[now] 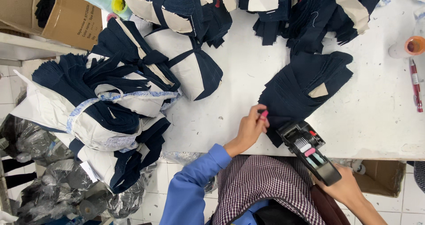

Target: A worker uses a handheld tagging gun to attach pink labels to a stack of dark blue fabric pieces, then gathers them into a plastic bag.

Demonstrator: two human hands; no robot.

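Observation:
My left hand (pixel 252 126), in a blue sleeve, pinches the near corner of a fanned stack of dark navy fabric pieces (pixel 305 85) lying on the white table (pixel 239 74). My right hand (pixel 345 185) grips a black label gun (pixel 310 152) with pink and white parts. Its nose rests against the near edge of the same stack. A small beige tag (pixel 318 91) lies on top of the stack.
Tied bundles of navy and cream fabric (pixel 128 88) crowd the table's left side, with more (pixel 283 8) along the far edge. A red pen (pixel 416 85) and a tape roll (pixel 409 47) lie at the right. A cardboard box (pixel 66 17) stands far left and plastic bags (pixel 53 180) below.

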